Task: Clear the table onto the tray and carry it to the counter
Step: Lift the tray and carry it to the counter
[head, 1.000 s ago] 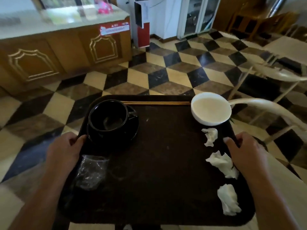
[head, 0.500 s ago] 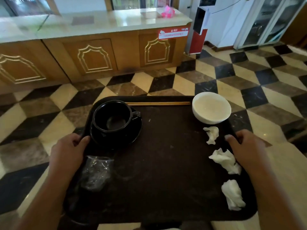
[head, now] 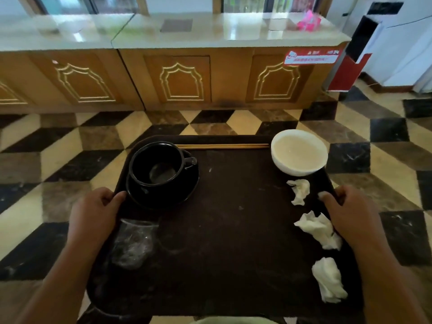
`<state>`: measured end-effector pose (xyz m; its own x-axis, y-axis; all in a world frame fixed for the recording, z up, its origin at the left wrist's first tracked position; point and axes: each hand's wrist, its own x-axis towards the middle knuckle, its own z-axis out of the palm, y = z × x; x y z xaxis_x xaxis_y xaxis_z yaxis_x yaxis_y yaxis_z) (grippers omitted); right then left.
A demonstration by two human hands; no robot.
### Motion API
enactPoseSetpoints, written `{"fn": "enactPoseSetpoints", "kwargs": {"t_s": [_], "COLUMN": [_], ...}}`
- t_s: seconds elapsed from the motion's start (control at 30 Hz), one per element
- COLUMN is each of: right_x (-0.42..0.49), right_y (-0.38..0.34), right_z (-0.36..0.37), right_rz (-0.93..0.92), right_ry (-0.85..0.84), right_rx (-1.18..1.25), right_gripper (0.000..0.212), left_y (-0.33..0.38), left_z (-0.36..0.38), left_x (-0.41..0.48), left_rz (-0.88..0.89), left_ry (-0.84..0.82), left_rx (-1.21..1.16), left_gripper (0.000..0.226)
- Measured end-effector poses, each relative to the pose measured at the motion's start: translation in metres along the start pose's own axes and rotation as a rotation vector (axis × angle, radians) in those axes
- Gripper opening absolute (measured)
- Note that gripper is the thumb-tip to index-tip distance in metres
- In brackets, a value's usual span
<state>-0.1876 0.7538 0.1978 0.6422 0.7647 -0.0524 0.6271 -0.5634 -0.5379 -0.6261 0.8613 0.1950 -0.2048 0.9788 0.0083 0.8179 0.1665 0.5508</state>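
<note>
I hold a dark brown tray (head: 229, 242) level above the floor. My left hand (head: 93, 213) grips its left rim, my right hand (head: 350, 218) its right rim. On it stand a black cup (head: 156, 167) on a black saucer (head: 163, 195) at the far left and a white bowl (head: 299, 152) at the far right. Wooden chopsticks (head: 222, 146) lie along the far edge. A clear plastic cup (head: 133, 244) lies by my left hand. Three crumpled white tissues (head: 320, 230) sit along the right side. The wooden counter with a pale stone top (head: 210, 29) stretches straight ahead.
A checkered marble floor (head: 58, 160) lies between me and the counter. A pink object (head: 308, 21) rests on the countertop's right end. A red and white cabinet (head: 350, 66) stands beside the counter's right end.
My view has swung left: the counter now faces me squarely and looks closer, and the white chair at the right is out of sight. Both hands keep their grip on the tray.
</note>
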Motion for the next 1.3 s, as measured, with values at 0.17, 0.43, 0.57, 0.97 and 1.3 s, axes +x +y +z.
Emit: {"fn": "enactPoseSetpoints", "kwargs": {"t_s": [0.17, 0.43, 0.57, 0.97, 1.3], "right_x": [0.101, 0.231, 0.283, 0.441, 0.577], "right_y": [-0.055, -0.131, -0.169, -0.328, -0.448], "right_z": [0.018, 0.054, 0.083, 0.180, 0.241], "right_rz": [-0.093, -0.160, -0.156, -0.115, -0.100], "right_ry": [-0.065, -0.119, -0.149, -0.116, -0.144], "right_rx": [-0.002, 0.010, 0.005, -0.029, -0.002], "right_gripper": [0.025, 0.023, 0.025, 0.024, 0.029], "left_y": [0.033, 0.061, 0.068, 0.074, 0.096], "left_z": [0.011, 0.033, 0.040, 0.062, 0.066], "left_x": [0.066, 0.162, 0.221, 0.479, 0.674], "left_rz": [-0.099, -0.181, -0.205, -0.222, -0.243], "left_ry": [0.048, 0.138, 0.142, 0.086, 0.083], "left_rx": [-0.006, 0.001, -0.001, -0.053, -0.080], "left_gripper": [0.022, 0.027, 0.026, 0.023, 0.026]}}
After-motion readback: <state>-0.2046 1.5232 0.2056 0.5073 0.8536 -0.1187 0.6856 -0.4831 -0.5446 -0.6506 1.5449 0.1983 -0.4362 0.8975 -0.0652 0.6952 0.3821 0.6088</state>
